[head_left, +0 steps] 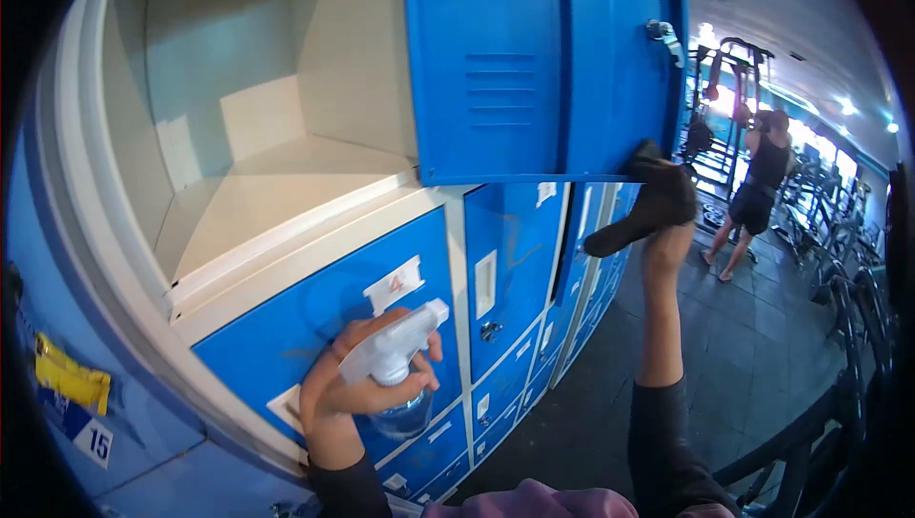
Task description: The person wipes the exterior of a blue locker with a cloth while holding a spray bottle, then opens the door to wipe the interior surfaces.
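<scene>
A clear spray bottle (pixel 400 413) with a white trigger head is in my left hand (pixel 334 380), fingers wrapped around its neck. It is held in front of a closed blue locker door with a label reading 4 (pixel 396 284). My right hand (pixel 675 240) grips a black cloth (pixel 658 202) at the lower outer corner of an open blue locker door (pixel 496 60). The cloth hides most of my right fingers. To the left of that door is the open locker compartment (pixel 286 175), with its cream inner walls and floor showing.
More blue lockers (pixel 510 270) run off to the right. A yellow packet (pixel 71 375) and a tag numbered 15 (pixel 95 442) are at the far left. Gym machines (pixel 729 89) and a person in black (pixel 767 170) stand beyond, on dark floor tiles (pixel 705 337).
</scene>
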Available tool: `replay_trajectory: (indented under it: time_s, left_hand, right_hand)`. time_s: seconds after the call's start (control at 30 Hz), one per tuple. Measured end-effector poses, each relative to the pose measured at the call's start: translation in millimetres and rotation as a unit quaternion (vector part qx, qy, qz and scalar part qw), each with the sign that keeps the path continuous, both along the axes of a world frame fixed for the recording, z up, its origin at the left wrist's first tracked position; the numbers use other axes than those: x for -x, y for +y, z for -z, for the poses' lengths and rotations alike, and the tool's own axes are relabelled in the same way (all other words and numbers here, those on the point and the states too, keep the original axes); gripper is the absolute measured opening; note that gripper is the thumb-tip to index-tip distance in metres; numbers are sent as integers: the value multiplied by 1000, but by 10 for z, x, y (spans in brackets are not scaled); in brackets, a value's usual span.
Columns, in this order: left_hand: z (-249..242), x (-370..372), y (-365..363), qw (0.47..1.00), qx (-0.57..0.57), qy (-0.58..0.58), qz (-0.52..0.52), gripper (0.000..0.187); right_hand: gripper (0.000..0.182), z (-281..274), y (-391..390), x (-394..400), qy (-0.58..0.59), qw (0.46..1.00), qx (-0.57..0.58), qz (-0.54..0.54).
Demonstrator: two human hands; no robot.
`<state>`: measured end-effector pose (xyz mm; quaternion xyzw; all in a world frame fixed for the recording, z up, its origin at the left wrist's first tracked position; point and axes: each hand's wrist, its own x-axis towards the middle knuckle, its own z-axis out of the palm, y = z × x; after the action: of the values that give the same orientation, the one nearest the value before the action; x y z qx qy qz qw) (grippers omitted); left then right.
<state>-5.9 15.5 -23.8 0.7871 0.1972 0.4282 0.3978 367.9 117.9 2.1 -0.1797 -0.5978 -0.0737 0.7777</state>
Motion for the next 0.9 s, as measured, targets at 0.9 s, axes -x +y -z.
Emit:
replay_trajectory:
  time_s: [0.9]
  left_hand:
    - [338,-477,-552,982,-23,-150,-116,72]
  right_hand:
    - [39,1690,-1339,1930,234,420,511,-713]
